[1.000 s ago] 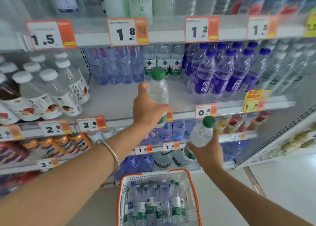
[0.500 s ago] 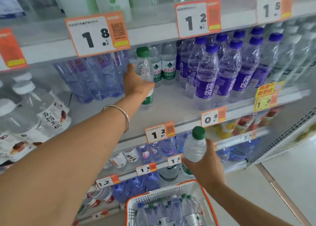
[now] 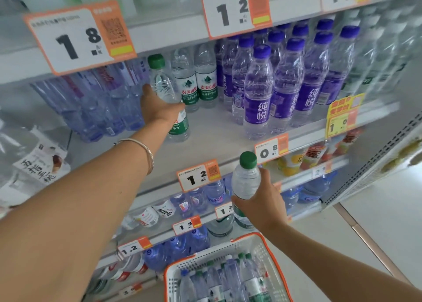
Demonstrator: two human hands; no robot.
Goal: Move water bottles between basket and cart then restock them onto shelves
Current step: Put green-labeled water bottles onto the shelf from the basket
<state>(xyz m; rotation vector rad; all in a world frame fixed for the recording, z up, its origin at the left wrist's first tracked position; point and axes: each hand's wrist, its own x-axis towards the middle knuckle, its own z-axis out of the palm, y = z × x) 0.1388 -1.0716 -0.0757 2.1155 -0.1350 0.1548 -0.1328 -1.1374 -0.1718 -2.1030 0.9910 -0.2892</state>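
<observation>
Pushed further in than half a second ago, the left grip (image 3: 157,109) has taken its clear green-capped plastic water bottle (image 3: 159,82) deeper over the white metal shelf (image 3: 217,128). Nearest, under the right grip (image 3: 262,203), a white mesh plastic basket with an orange rim (image 3: 194,264) holds more bottles. The right grip is wrapped round a second clear green-capped bottle (image 3: 245,180), in front of the shelf edge. Farther off, the left grip clasps its tilted bottle, just left of two upright green-labelled bottles (image 3: 197,82).
</observation>
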